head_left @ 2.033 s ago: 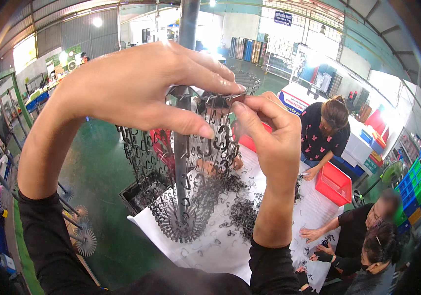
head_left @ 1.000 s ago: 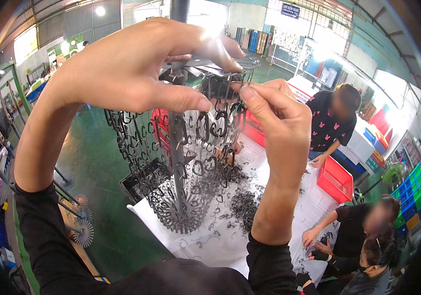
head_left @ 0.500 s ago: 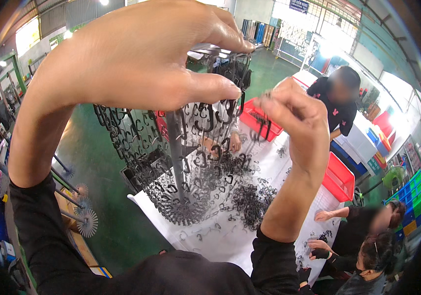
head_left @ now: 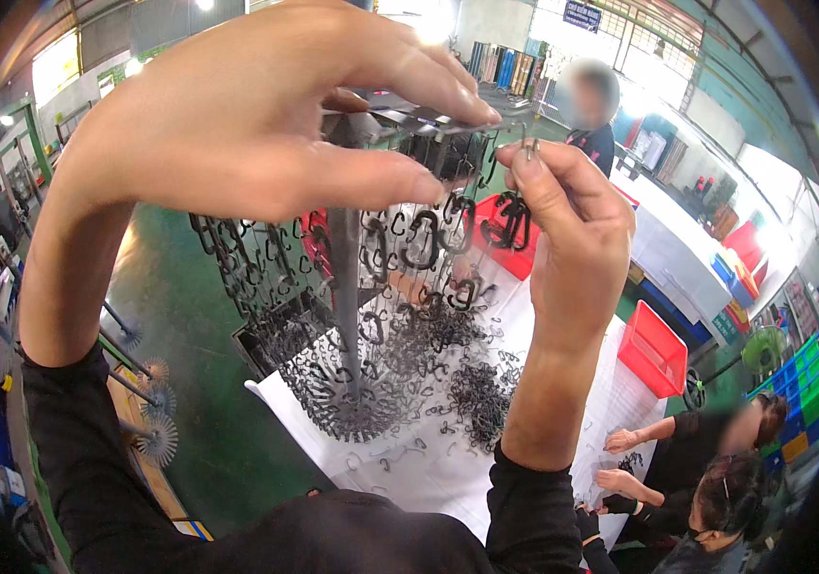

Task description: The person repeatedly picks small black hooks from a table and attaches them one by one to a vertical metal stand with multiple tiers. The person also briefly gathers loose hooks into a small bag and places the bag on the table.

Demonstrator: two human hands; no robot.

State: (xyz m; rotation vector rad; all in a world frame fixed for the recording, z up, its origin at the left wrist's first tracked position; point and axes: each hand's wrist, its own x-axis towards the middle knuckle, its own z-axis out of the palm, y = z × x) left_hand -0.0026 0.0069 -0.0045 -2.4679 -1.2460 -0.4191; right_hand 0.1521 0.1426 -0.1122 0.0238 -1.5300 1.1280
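My left hand (head_left: 228, 124) reaches over the upper part of a hanging rack with a grey centre pole (head_left: 342, 306). Its fingers are stretched out by the rack's top disc (head_left: 419, 117), the thumb apart and pointing right; whether they press on the disc I cannot tell. Many black C-shaped hooks (head_left: 424, 239) hang in strings around the pole. To the right, my right hand (head_left: 581, 215) pinches thin metal wire ends between thumb and fingers, close to the disc's edge. Several black hooks (head_left: 512, 218) dangle from this pinch.
Loose black hooks (head_left: 481, 397) lie heaped on a white-covered table (head_left: 381, 474) below. Red trays (head_left: 653, 354) stand along its right side. Two co-workers' hands (head_left: 620, 478) work at the lower right; another person (head_left: 593, 134) stands beyond. Brush-like wheels (head_left: 156, 440) are at left.
My right hand has moved slightly and come closer to the disc's edge, the hooks hanging below it. My left hand stays over the rack. The person at upper right has shifted further back.
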